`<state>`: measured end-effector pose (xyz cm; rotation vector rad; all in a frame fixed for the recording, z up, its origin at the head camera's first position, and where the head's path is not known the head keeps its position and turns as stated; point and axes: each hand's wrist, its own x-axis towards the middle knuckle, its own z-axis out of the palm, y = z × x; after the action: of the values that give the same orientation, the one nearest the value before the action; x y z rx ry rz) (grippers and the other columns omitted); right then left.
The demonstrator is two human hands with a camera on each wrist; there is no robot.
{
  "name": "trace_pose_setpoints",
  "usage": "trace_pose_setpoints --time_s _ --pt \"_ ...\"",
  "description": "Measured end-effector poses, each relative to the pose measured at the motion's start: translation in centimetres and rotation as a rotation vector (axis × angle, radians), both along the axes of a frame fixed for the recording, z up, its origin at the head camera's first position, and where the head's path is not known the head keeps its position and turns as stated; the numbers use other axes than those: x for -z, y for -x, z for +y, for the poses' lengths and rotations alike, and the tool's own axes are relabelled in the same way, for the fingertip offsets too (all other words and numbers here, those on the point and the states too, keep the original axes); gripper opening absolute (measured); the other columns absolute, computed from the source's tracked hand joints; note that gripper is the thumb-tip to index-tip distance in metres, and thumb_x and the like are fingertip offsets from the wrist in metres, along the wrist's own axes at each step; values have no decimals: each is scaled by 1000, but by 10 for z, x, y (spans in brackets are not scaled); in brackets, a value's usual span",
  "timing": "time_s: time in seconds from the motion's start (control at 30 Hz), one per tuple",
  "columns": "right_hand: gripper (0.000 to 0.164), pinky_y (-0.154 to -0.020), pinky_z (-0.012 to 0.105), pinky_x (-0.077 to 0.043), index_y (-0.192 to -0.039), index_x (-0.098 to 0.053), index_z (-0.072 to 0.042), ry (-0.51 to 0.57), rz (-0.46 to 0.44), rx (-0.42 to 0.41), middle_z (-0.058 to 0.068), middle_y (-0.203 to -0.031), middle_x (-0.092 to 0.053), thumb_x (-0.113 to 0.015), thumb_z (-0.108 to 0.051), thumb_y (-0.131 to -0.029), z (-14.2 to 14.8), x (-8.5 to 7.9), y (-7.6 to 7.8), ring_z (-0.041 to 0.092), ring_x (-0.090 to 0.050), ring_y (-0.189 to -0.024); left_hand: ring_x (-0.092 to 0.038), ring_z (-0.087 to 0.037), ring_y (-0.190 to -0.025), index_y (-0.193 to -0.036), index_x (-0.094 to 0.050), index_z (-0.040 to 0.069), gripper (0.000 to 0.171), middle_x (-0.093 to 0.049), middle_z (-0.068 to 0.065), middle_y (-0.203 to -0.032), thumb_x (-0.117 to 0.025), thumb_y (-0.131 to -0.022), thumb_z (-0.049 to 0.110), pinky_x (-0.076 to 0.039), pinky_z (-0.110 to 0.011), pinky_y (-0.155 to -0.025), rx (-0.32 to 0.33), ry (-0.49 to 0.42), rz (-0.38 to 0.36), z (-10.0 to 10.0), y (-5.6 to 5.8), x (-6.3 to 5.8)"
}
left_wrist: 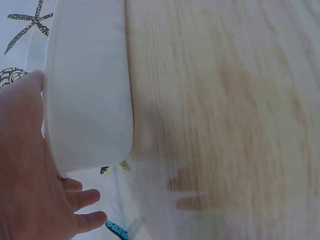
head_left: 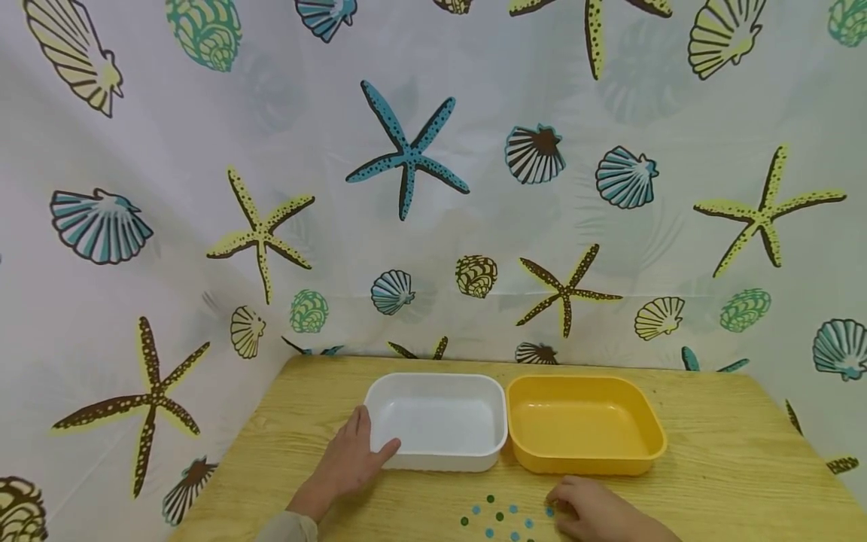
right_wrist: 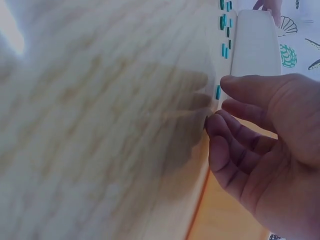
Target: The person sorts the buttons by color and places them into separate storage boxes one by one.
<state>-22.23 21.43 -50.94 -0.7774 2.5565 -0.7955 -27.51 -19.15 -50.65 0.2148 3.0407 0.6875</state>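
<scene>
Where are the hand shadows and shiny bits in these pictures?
Right wrist view: a soft, dark shadow, probably from the right hand, on the wooden table, plus white glare at upper left; left wrist view: blurry finger-shaped shadows, probably from the left hand; head view: faint shine inside the yellow plastic tray.

Wood-grain table (head_left: 718, 444), white tray (head_left: 447, 461) beside yellow tray (head_left: 585, 465); in front, small blue and green pieces (head_left: 500, 516), apparently discs

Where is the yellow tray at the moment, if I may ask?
In the head view, the yellow tray is right of the white tray, just beyond the right hand.
</scene>
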Motion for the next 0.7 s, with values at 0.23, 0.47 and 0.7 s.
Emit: trace_pose_setpoints --time_s 0.23,0.47,0.7 --pt "12 -69 25 -47 -101 -68 -16 13 -10 -6 -14 -89 -55 -65 -15 -89 -1 1 4 1 -49 -74 -25 -50 -131 -143 -10 -17 107 -16 -35 -147 -46 -87 67 -24 -57 -105 -4 -13 6 0 0 0" --pt "6 -66 24 -45 -95 -68 -19 49 -38 -18 -12 -86 -54 -64 -17 -91 -1 4 6 4 -49 -72 -27 -51 -130 -143 -11 -17 106 -18 -35 -146 -47 -88 66 -26 -58 -103 0 -23 -4 0 0 0" --pt "6 -63 23 -44 -91 -68 -20 71 -25 -32 -13 -81 -52 -64 -16 -91 -4 4 8 3 -48 -69 -26 -50 -131 -144 -10 -16 107 -17 -34 -147 -46 -87 67 -25 -58 -103 -3 -22 -20 -1 0 -2"
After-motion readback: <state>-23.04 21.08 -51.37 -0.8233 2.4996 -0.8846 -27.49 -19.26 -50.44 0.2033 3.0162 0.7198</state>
